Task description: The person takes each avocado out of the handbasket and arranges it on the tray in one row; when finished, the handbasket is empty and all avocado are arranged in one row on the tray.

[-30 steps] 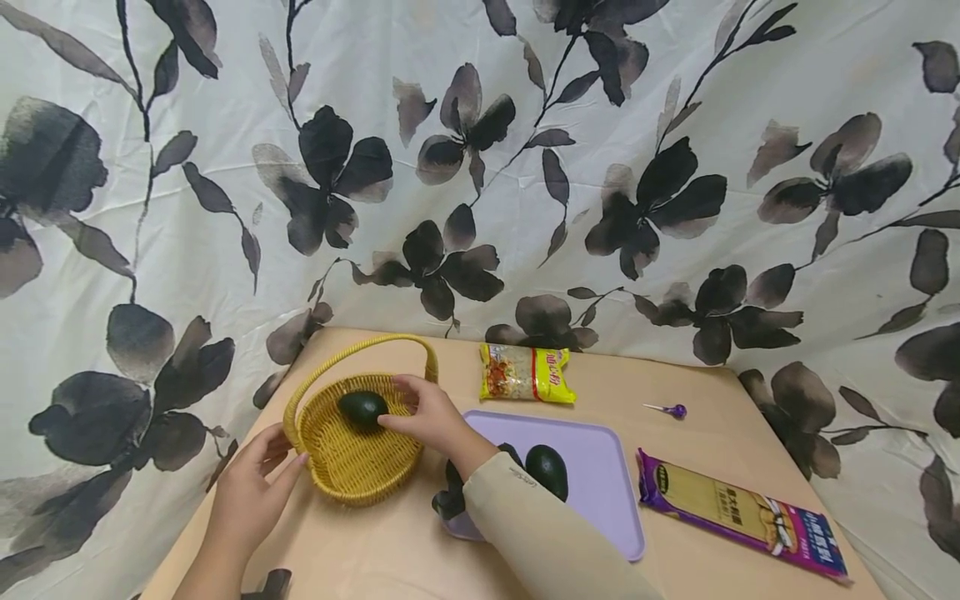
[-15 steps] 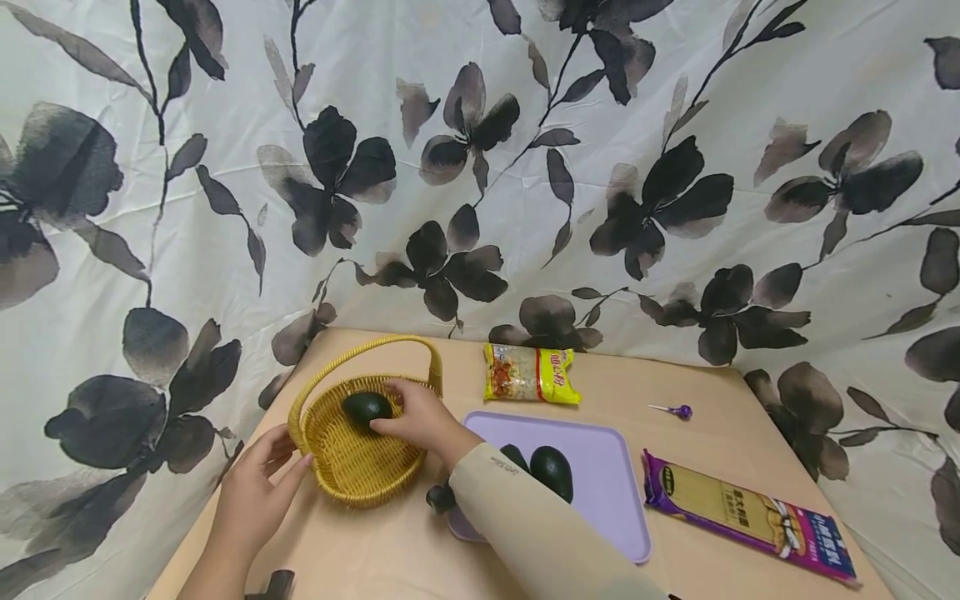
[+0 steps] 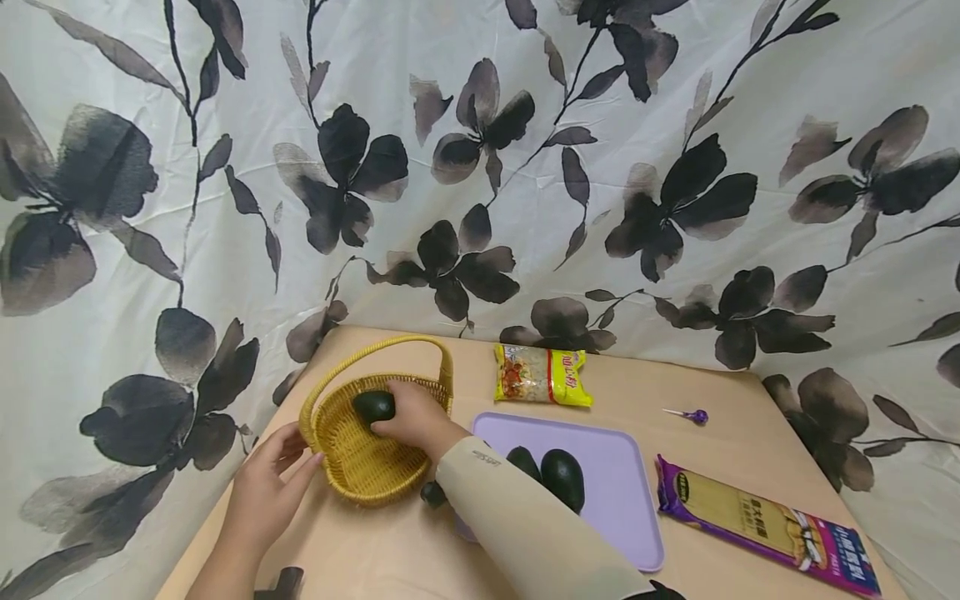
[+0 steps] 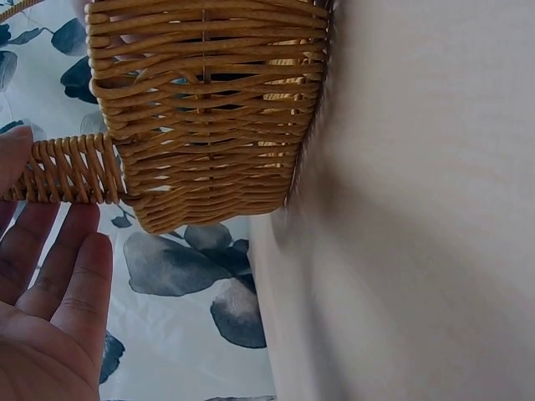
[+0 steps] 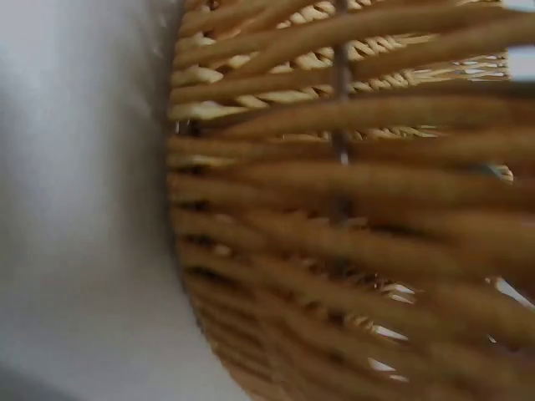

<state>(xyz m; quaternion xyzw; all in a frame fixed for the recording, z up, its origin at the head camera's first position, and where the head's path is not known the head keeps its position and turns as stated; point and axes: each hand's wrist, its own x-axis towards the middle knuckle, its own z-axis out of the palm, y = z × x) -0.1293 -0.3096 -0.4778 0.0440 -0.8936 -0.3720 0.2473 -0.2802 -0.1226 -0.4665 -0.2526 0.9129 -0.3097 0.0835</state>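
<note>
A yellow wicker basket stands on the table's left side in the head view. My left hand pinches the base of its handle between thumb and fingers, as the left wrist view shows. Inside the basket, my right hand holds a dark green avocado, thumb below and fingers behind it. Two more dark green avocados lie on a lilac tray to the right, partly behind the right sleeve. The right wrist view has only the basket's woven wall up close; the hand is hidden there.
A yellow bag of pasta lies behind the tray. To the right are a purple lollipop-like item on a thin white stick and a long purple pack of noodles. A floral cloth hangs behind the table.
My right hand has moved further over the avocado in the basket and closed round it. My left hand keeps its place on the handle. The head view has turned slightly left.
</note>
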